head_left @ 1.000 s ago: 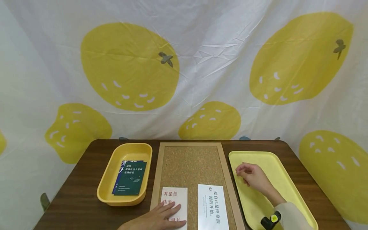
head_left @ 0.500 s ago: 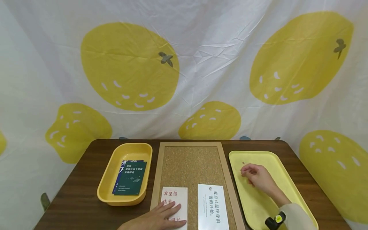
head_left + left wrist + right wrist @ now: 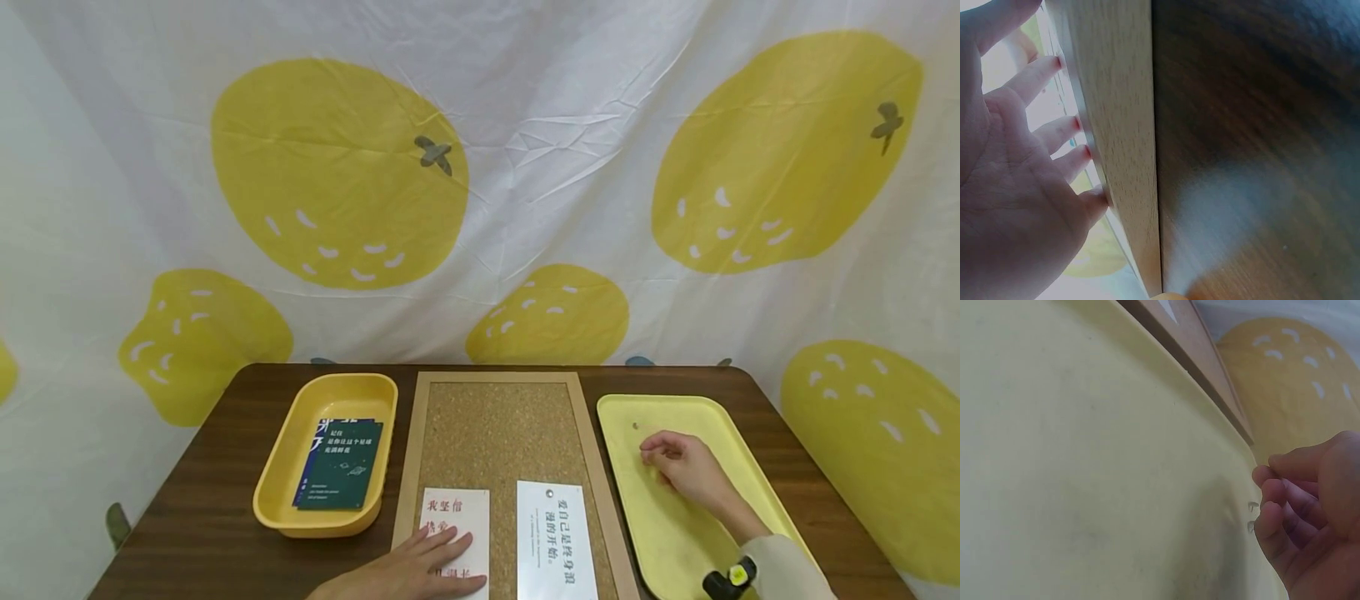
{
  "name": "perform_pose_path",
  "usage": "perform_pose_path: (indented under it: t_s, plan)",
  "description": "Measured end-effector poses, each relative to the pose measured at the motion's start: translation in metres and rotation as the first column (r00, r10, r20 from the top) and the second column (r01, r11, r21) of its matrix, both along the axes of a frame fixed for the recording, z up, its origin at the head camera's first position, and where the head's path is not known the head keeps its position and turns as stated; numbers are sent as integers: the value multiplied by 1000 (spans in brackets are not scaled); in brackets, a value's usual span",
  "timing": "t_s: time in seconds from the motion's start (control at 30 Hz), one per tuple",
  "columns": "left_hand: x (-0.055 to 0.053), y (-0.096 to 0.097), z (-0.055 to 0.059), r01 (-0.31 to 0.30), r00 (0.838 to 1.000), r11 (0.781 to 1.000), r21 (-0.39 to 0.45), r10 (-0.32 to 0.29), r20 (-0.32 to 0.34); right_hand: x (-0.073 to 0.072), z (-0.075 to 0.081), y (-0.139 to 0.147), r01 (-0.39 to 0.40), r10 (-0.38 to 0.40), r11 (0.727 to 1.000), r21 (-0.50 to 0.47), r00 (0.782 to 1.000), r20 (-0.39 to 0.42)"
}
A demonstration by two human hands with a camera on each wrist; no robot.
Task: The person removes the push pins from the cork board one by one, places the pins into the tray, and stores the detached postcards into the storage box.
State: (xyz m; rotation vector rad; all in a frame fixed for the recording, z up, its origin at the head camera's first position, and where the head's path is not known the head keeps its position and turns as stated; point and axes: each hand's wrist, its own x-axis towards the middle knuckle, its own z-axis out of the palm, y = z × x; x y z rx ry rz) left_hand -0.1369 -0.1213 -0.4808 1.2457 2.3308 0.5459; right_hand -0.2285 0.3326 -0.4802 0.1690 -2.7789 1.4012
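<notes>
In the head view my left hand point(image 3: 405, 572) rests with spread fingers on a white card with red lettering point(image 3: 458, 505), partly covering it. That card lies on a wood-framed corkboard point(image 3: 495, 433), beside a white card with dark print point(image 3: 553, 542). My right hand point(image 3: 686, 471) is above the yellow tray point(image 3: 750, 492), fingers curled and thumb against the index finger. Nothing can be made out at the pinch. Close to its fingers, the right wrist view shows small clear bits that look like thumbtacks point(image 3: 1252, 506). One small tack-like thing point(image 3: 636, 426) lies at the tray's far left.
A deeper yellow basin point(image 3: 270, 492) stands left of the corkboard, with a dark green card point(image 3: 341, 467) over a blue one point(image 3: 321, 437). Everything sits on a dark wooden table point(image 3: 187, 517). A lemon-print curtain point(image 3: 495, 167) hangs behind it.
My right hand has drawn back toward the right and nearer to me over the tray, uncovering the small tack-like thing. The left hand has stayed in place on the card.
</notes>
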Motion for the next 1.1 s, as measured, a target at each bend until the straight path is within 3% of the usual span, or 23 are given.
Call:
perform_pose_path:
  t_s: [0.37, 0.73, 1.1]
  plan:
    - [0, -1, -2, -14, 1000, 1000, 11, 14, 24, 0, -7, 8, 33, -33, 999, 35, 999, -3]
    - [2, -1, -3, -3, 1000, 999, 32, 3, 0, 0, -9, 17, 49, -48, 993, 111, 999, -9]
    - [1, -2, -3, 14, 1000, 999, 30, -13, -21, -4, -17, 21, 55, -54, 992, 110, 999, -6]
